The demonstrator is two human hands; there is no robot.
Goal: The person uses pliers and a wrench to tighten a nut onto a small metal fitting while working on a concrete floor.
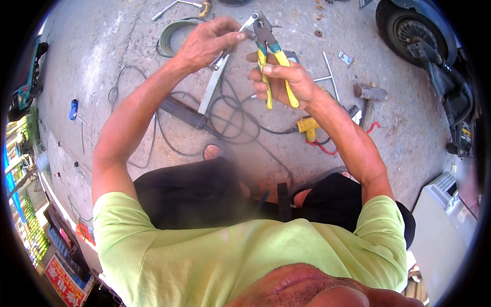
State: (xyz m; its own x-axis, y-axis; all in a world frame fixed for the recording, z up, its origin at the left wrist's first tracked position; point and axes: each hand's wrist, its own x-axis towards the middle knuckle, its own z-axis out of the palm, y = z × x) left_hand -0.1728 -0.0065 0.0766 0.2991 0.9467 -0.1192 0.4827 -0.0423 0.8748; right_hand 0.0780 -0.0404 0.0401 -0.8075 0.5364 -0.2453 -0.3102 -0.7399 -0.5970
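Lime-green shirt (245,256) nearest the lens, dark trousers (204,194) beyond it, both forearms reaching out over a concrete floor (102,61).

The right hand (281,82) has its fingers clenched round the yellow grips of a pair of pliers (268,48), which stand at about 12 o'clock with their nose up. The left hand (207,43), at 11 o'clock, pinches a small metal piece (248,23) between thumb and fingers, touching the pliers' nose. The floor is grey, rough and sunlit, outdoors. On it lie black cables (230,123) and a flat metal bar (212,87) under the hands, a yellow plug block (308,126) and a hammer (369,97) at 2 o'clock, and a coiled green hose (171,33) at 11. A scooter wheel (409,30) stands at 1 o'clock.
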